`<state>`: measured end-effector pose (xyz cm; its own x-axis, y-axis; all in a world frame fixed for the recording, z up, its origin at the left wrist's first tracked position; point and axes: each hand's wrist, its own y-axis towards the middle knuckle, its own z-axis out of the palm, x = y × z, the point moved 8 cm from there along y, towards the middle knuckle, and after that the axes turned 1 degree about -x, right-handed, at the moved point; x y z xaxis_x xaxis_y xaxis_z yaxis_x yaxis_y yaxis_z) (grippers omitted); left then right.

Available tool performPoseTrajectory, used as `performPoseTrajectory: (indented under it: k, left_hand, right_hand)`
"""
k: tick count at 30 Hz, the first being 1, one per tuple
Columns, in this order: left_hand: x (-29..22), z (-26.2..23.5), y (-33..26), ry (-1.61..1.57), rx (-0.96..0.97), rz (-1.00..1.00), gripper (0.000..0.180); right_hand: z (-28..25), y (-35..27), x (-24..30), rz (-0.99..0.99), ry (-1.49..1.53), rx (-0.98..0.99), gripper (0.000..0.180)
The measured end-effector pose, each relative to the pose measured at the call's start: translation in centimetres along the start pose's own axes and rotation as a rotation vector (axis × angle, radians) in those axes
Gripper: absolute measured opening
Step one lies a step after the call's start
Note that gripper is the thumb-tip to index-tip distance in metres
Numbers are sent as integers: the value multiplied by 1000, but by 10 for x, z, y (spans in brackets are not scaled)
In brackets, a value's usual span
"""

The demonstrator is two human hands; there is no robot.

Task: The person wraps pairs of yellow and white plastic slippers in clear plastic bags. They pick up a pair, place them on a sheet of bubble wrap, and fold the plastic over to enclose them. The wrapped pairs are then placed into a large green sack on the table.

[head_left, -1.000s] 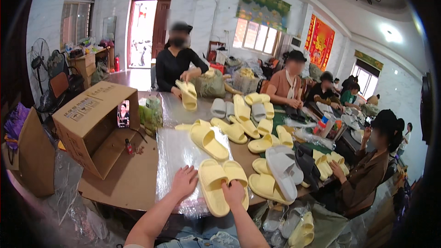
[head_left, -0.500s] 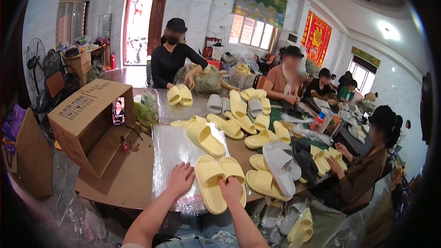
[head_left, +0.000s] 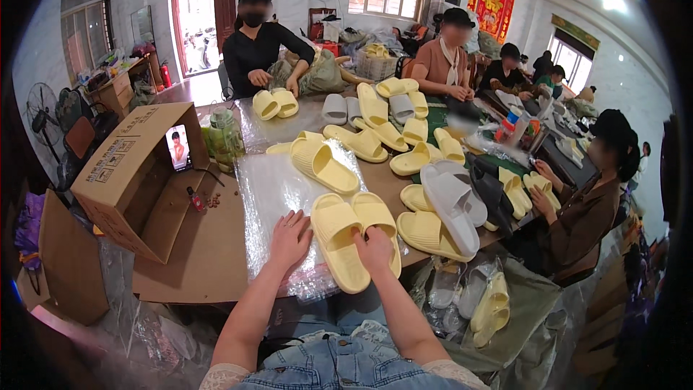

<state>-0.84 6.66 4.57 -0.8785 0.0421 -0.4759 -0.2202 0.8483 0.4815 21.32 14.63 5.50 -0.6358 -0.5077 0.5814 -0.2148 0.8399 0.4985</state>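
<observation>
My right hand (head_left: 374, 249) grips a pair of pale yellow slippers (head_left: 335, 227) near the table's front edge, its fingers closed at the strap opening of the right-hand one. Resting flat beside them, my left hand (head_left: 290, 238) has its fingers stretched out on a stack of clear plastic bags (head_left: 261, 191) and holds nothing. Just beyond, another yellow slipper (head_left: 323, 162) lies across the bags. Several more yellow slippers (head_left: 422, 157) are spread over the table to the right, with a large grey slipper (head_left: 449, 202) on top of some and black slippers (head_left: 491, 191) alongside.
An open cardboard box (head_left: 137, 177) with a lit phone (head_left: 177, 147) inside stands at left, near a green jar (head_left: 225, 137) and small red bottle (head_left: 195, 198). Co-workers sit across and at right; one handles yellow slippers (head_left: 276, 105). Bagged slippers (head_left: 491, 307) lie below the table's right edge.
The view has tilted downward, showing more of my arms and lap. My right hand keeps its grip on the slippers, and my left hand stays on the bags.
</observation>
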Motion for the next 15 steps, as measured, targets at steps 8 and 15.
performPoseTrajectory:
  k: [8,15]
  left_hand:
    - [-1,-4,-2,-21,15,-20,40]
    - [-35,-19,0,-50,356,81,72]
  right_hand:
    - [-51,-40,4,-141,315,-183,23]
    - [-109,-74,-40,98,902,-119,29]
